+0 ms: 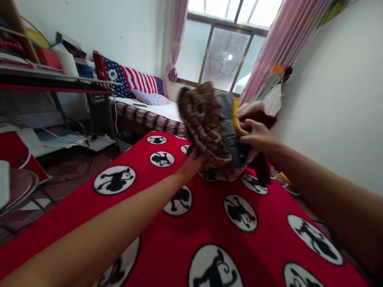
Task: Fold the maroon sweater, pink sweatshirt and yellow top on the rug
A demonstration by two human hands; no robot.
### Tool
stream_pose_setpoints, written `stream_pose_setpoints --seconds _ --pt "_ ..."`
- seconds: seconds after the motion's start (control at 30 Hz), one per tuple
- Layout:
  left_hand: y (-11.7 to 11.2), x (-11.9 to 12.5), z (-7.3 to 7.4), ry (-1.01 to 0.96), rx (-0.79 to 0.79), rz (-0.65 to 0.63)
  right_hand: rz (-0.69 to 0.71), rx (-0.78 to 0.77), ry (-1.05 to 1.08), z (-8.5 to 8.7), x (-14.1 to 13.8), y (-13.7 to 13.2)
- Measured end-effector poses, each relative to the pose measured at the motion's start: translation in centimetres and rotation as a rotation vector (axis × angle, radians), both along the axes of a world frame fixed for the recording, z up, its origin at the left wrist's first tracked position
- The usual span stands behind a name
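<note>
A bundle of clothes hangs between my two hands above the red blanket (206,223), which is printed with white ovals and black monkey figures. On its left side is a brown patterned garment (203,119), slightly blurred, and my left hand (194,161) grips the bundle from below it. Beside that are a blue denim piece (229,127) and a yellow-edged part (236,115). My right hand (257,135) is closed on the bundle's right side by the yellow edge. A dark red garment (263,167) dangles under my right hand. Some fingertips are hidden in the cloth.
Beyond the blanket stands a bed or couch with a patterned side (149,117) and a stars-and-stripes cushion (140,79). A cluttered desk (60,85) is at left, with a round stool (20,187) in front. Clothes (272,95) hang by the right wall.
</note>
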State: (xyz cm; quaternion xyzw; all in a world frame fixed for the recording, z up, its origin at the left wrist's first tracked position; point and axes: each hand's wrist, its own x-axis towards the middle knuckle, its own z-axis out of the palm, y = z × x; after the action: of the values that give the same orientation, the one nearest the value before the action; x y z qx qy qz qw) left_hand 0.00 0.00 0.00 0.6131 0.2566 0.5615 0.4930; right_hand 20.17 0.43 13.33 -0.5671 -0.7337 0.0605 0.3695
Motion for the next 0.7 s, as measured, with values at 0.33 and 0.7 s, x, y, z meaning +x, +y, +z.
stream_pose_setpoints --seconds 0.33,0.7 --pt "-13.9 -13.5 2.5 1.008 0.028 0.043 0.365 0.121 -0.721 -8.7 -18.5 -0.8" --pt "1.7 -12.4 0.1 1.046 0.290 0.699 0.415 0.235 -0.191 -12.0 -13.3 -9.7"
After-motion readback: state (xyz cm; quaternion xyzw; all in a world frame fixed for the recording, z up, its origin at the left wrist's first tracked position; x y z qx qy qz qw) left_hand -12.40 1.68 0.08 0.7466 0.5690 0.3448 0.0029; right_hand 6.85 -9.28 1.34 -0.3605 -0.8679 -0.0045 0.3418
